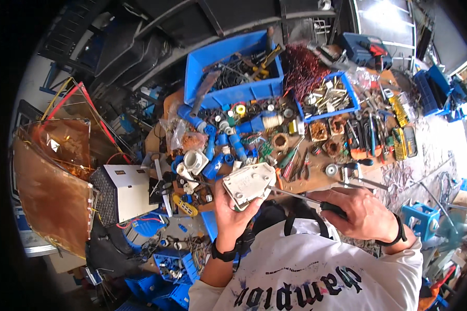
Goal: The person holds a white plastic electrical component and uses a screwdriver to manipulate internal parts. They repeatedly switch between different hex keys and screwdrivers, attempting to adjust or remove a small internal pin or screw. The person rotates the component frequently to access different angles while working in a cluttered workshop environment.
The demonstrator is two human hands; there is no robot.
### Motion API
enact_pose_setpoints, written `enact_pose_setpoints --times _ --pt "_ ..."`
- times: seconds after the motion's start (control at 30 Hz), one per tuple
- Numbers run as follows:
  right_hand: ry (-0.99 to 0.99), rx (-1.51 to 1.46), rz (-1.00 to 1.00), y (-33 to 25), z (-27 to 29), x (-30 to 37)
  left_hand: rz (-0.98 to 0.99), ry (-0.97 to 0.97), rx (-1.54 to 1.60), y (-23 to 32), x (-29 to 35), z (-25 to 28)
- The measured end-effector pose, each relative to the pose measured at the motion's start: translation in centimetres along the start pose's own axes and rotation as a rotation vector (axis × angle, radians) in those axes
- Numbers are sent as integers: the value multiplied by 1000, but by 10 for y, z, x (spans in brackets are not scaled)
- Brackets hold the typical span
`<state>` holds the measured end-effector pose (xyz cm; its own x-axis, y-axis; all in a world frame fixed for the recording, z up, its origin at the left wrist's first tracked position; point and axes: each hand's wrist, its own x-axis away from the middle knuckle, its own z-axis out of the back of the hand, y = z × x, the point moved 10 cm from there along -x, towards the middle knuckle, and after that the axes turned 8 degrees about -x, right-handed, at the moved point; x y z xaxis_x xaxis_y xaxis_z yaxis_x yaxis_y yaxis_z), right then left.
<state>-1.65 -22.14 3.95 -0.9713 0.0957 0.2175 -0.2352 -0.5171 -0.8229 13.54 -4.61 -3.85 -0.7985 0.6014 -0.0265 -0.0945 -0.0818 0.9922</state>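
My left hand (pixel 230 220) grips an off-white plastic housing (pixel 248 184) from below and the left side, its flat face with small round holes turned up. My right hand (pixel 359 211) is closed around the dark handle of a screwdriver (pixel 294 195). The shaft points left, and its tip meets the right edge of the housing; whether it sits in a slot or a seam I cannot tell. Just beyond the housing lie several pliers (pixel 305 169) and another screwdriver with a green handle (pixel 290 163) on the brown worktop (pixel 319 181).
Behind stands a blue bin (pixel 233 93) of tools and cables, beside a heap of reddish wire (pixel 302 65). A smaller blue tray (pixel 354 98) holds metal pieces. Blue and white plastic parts crowd the left side; copper coils (pixel 279 141) lie mid-table. A yellow bit set (pixel 399 145) is at right.
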Motion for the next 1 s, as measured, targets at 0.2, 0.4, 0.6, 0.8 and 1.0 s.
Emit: enact_pose_setpoints --times 0.2,0.4,0.6,0.8,1.0 --pt "-50 -63 -19 -5 33 24 -345 -34 -332 54 5 -43" --pt "35 -13 -13 -18 63 39 -379 139 -149 60 3 -71" --pt "52 -37 -4 -27 87 52 -425 33 77 76 4 -91" --pt "23 -20 67 -21 77 53 -121 -185 588 48 -12 -86" --pt "-67 -88 118 -17 55 51 329 -491 852 28 6 -114"
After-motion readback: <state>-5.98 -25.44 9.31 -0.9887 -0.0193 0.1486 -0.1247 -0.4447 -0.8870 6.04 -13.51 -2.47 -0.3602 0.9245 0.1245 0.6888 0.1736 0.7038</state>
